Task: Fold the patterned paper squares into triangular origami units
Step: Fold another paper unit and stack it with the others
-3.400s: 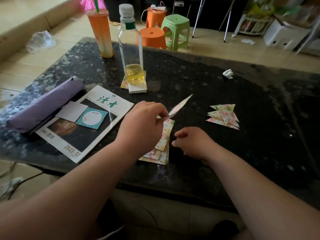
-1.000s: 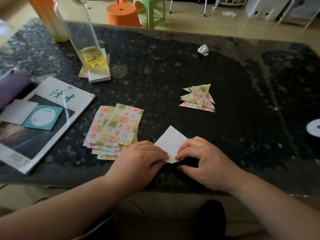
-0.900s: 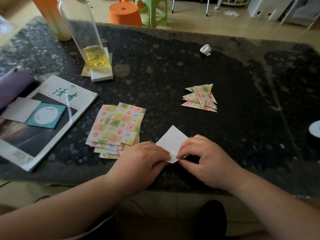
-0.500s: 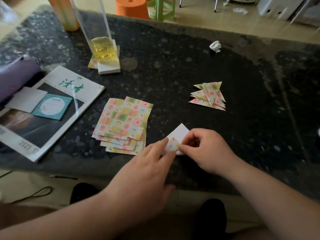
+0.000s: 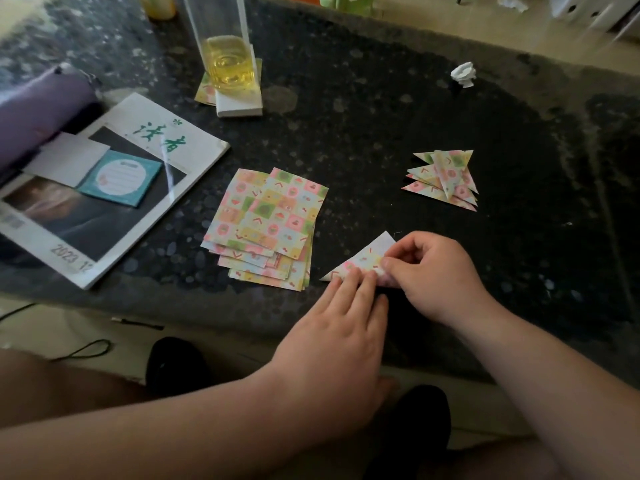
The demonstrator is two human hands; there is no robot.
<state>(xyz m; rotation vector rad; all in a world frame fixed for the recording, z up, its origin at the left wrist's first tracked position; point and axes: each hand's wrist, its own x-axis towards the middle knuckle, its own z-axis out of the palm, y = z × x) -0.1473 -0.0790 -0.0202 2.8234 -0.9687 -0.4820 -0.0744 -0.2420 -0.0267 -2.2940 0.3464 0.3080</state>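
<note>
At the near edge of a dark speckled table (image 5: 381,133), 2 hands work 1 folded paper (image 5: 365,259). The left hand (image 5: 339,327) lies flat, its straight fingers pressing the paper's lower edge. The right hand (image 5: 433,271), fingers curled, pinches its right corner. The paper, already a triangle, lies just right of a loose stack of squares (image 5: 266,220). A pile of finished triangles (image 5: 445,178) sits farther back on the right.

The likely risk is a crooked crease. If the left fingers ease off while the right hand tugs, the paper could slide on the smooth tabletop and its corners drift apart. A careless left wrist could also scatter the stack. A bottle (image 5: 228,60) with a little yellow liquid stands well behind, probably out of harm's way.
</note>
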